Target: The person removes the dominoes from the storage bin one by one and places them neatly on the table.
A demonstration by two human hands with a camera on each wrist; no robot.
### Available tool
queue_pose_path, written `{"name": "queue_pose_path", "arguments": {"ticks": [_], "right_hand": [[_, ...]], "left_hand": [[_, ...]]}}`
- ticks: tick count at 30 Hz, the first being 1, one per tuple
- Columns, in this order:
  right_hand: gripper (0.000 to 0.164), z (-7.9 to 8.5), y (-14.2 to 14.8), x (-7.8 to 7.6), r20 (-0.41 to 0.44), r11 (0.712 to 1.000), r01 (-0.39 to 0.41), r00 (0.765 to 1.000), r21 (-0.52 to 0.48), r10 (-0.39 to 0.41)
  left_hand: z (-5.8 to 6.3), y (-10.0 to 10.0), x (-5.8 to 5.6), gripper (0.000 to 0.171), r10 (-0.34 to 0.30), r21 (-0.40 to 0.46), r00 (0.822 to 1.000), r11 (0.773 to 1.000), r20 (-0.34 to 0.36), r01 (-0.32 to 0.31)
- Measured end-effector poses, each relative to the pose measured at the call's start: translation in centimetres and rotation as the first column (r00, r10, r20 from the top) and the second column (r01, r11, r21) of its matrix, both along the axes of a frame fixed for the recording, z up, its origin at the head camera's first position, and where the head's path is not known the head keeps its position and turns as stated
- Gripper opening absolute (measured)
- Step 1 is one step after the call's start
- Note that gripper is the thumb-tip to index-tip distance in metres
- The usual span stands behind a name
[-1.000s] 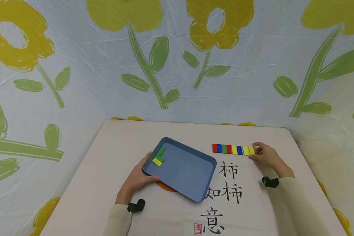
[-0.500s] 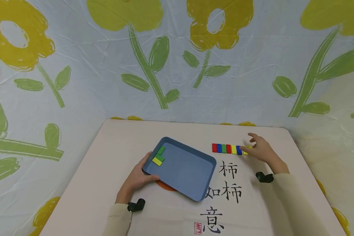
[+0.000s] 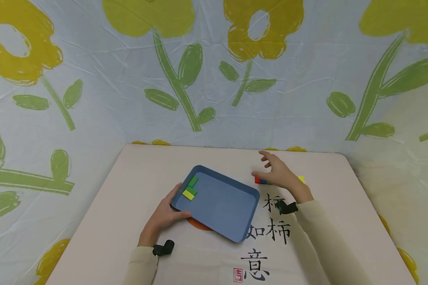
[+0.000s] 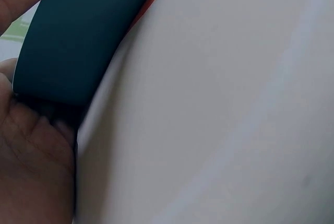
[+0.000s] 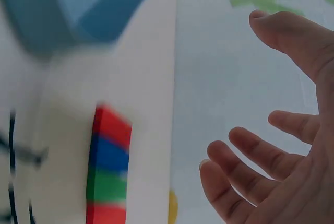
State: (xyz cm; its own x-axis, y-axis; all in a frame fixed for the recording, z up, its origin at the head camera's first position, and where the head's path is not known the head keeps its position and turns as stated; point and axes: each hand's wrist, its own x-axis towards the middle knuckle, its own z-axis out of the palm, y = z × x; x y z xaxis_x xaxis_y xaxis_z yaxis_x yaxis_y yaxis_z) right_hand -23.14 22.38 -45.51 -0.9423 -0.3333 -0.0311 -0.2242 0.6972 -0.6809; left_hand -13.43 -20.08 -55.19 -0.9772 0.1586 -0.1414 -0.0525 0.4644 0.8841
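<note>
My left hand (image 3: 164,215) grips the left corner of a blue rectangular tray (image 3: 219,208), its thumb along the near rim. The left wrist view shows the tray's dark side (image 4: 78,36) between thumb and fingers. Two green tiles (image 3: 193,181) and a yellow tile (image 3: 188,194) lie at the tray's left end. My right hand (image 3: 279,174), fingers spread and holding nothing, hovers over a row of coloured tiles and hides most of it. A red tile (image 3: 257,180) and a yellow tile (image 3: 301,179) show at its ends; the right wrist view shows red, blue and green tiles (image 5: 108,172) side by side.
The pale tabletop (image 3: 103,221) carries large black brush characters (image 3: 255,266) and a small red seal print (image 3: 237,275). An orange printed shape (image 3: 199,225) is partly under the tray. A flower-patterned cloth (image 3: 128,79) stands behind the table.
My right hand has let go of the yellow tile at the row's right end and moved left above the row, its fingers opening. The left hand and tray stay in place.
</note>
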Motion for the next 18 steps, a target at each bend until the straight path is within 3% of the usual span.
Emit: {"name": "queue_pose_path", "arguments": {"ticks": [8,18], "right_hand": [[0.090,-0.6,-7.3,1.2,0.005,0.988,-0.139,0.990,-0.063,0.140],[0.089,-3.0,-13.3,2.2,0.038,0.949,-0.295,0.953,-0.114,0.301]], "left_hand": [[-0.2,0.1,0.0,0.113,-0.001,0.002,1.000,1.000,0.000,0.001],[0.1,0.1,0.1,0.112,0.002,-0.002,1.000,1.000,0.004,-0.002]]}}
